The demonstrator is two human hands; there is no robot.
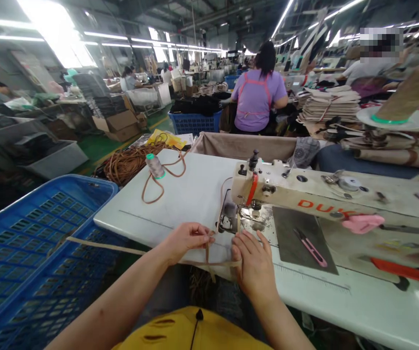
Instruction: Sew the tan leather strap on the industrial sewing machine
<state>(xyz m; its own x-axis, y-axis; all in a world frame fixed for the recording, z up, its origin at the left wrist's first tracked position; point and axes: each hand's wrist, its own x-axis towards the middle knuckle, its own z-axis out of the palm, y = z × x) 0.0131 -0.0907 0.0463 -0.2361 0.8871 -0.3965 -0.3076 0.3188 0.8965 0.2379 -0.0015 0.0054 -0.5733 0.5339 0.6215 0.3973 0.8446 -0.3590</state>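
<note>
My left hand (pixel 185 239) is closed in a pinch on a thin tan strap (pixel 122 249) at the near edge of the white sewing table (pixel 187 194). The strap trails left over a blue plastic crate (pixel 30 253). My right hand (pixel 255 262) lies beside it, fingers together and pressed on the same strap just in front of the presser foot (pixel 236 218) of the cream sewing machine (pixel 322 199). A short end of strap hangs down between my hands.
A thread spool (pixel 154 165) and a brown cord loop (pixel 158 187) lie on the table. Pink snips (pixel 309 245) rest on a dark mat. A pile of brown cords (pixel 129 163) sits behind. A person in purple (pixel 256 95) works ahead.
</note>
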